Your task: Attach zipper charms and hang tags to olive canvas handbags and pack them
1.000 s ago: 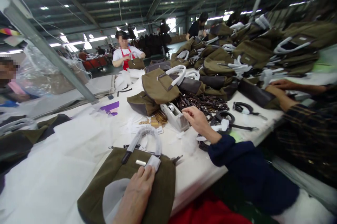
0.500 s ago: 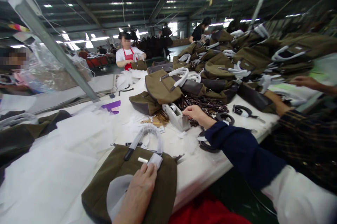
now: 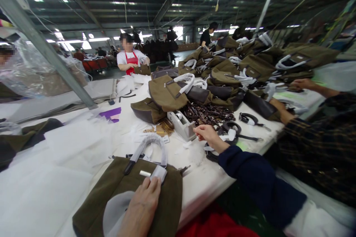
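Fingers [image 3: 157,184] on bag [image 3: 116,185], white table [image 3: 205,183], dim factory hall

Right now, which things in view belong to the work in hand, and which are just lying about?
In use, apparently:
olive fabric bag, under the left hand
white wrapping at its fingertips
grey plastic tape dispenser, beside the right hand

Lying about:
purple flat scraps
black straps
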Tool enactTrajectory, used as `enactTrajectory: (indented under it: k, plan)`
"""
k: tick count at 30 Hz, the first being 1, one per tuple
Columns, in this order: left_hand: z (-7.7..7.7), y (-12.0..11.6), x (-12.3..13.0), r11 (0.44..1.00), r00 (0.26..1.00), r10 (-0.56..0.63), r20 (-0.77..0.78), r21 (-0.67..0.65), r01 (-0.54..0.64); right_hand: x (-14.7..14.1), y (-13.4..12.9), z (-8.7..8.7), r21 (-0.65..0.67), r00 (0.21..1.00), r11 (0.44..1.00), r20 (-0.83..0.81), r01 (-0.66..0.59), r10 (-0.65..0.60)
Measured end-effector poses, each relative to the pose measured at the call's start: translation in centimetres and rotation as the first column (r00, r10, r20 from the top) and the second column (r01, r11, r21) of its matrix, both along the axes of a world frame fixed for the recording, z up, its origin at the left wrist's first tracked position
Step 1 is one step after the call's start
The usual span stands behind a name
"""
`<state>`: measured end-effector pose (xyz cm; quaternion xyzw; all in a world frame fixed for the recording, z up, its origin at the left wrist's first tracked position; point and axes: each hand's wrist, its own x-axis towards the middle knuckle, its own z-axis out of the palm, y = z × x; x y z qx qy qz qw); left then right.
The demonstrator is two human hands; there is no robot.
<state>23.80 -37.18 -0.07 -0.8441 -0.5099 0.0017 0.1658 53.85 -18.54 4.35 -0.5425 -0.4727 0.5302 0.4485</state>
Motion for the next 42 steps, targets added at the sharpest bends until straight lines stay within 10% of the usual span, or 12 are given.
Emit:
enactTrajectory:
  k: [9,17,34,42]
  plan:
    - [3.9,-0.7,0.6,0.979,0.997,0.013,0.072,-0.202,0.002,-4.5,-4.4,1.4,-0.183,0.976,0.966,-0.155,-0.183,0.156]
    - [4.8,-0.8,1.3,0.963,0.991,0.039,0.128,-0.268,-0.004,-13.8,-10.1,1.3,-0.284,0.815,0.792,0.057,-0.54,0.576]
    - [1.1,0.0,0.6,0.998,0.994,-0.02,0.111,-0.049,0.026,-14.0,-9.9,1.0,-0.389,0.618,0.742,0.411,-0.547,0.671]
    - [4.2,-1.1,0.4,0.98,0.967,0.036,0.253,-0.196,0.015,-13.7,-9.8,1.1,-0.386,0.427,0.676,0.555,-0.628,0.714]
